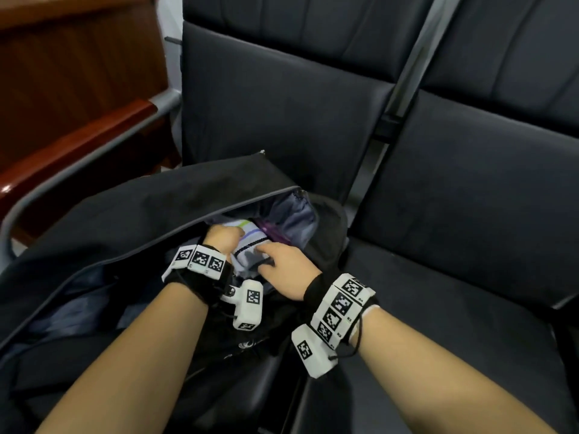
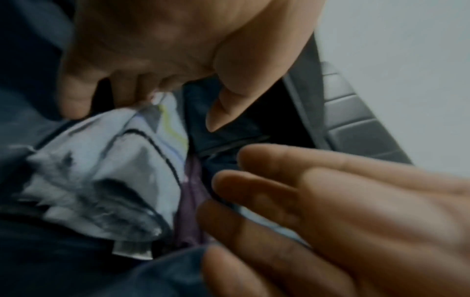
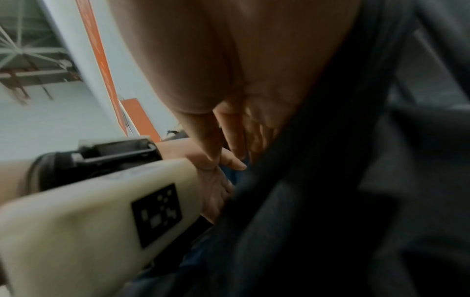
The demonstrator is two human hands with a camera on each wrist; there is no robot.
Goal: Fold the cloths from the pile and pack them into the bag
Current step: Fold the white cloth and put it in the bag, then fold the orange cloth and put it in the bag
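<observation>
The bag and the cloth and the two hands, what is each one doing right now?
Black bag: unzipped, mouth open, lying on the seat.
Striped white cloth: folded, partly inside the bag's mouth.
Purple cloth: already in the bag, beside the striped one.
Left hand: fingers curled on the striped cloth.
Right hand: fingers straight, pressing the cloth down.

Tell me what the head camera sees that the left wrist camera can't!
Only the head view shows the whole black bag lying on the dark seats, the wooden armrest and both wrist bands with their square markers.

Only the left wrist view shows the left hand's fingers curled onto the cloth's edge, close up.

Both show the white striped cloth in the bag's opening, a purple cloth beside it, the left hand and the right hand with fingers straight.
</observation>
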